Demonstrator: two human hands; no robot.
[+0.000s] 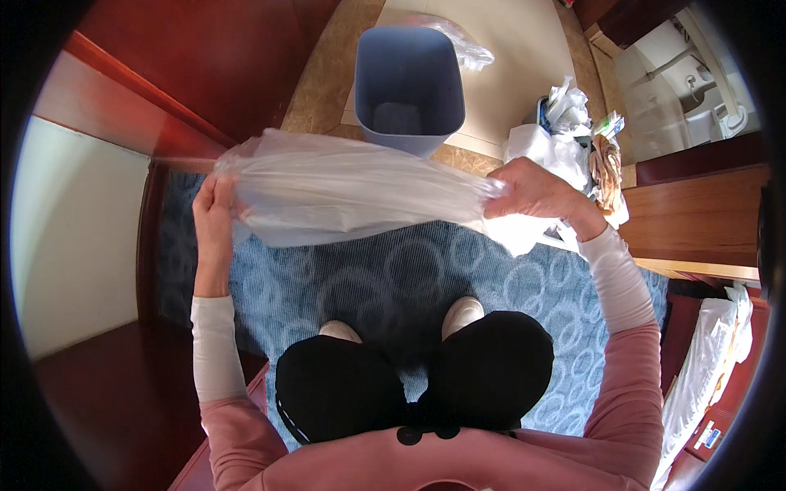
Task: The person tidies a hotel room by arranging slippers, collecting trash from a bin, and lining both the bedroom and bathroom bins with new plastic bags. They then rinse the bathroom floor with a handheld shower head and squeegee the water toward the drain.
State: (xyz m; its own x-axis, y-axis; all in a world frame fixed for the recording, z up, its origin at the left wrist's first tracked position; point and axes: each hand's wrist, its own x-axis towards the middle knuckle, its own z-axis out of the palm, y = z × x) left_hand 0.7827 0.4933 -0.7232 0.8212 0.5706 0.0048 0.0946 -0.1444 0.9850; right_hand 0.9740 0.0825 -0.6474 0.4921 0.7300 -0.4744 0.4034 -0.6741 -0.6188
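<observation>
Between my two hands a translucent plastic bag (356,190) is stretched out sideways above the carpet. My left hand (215,199) grips its wide left end; the fingertips are partly hidden by the film. The bunched right end is pinched in my right hand (531,193). Just beyond the bag stands a blue-grey plastic bin (408,80), upright, with no liner seen over its rim. Its lower near side is partly covered by the bag.
Another crumpled plastic bag (466,46) lies on the tiles behind the bin. White plastic bags (562,147) and other refuse are heaped at the right, by a wooden panel (688,215). A red-brown door (202,55) stands at the upper left. My shoes rest on blue patterned carpet (368,276).
</observation>
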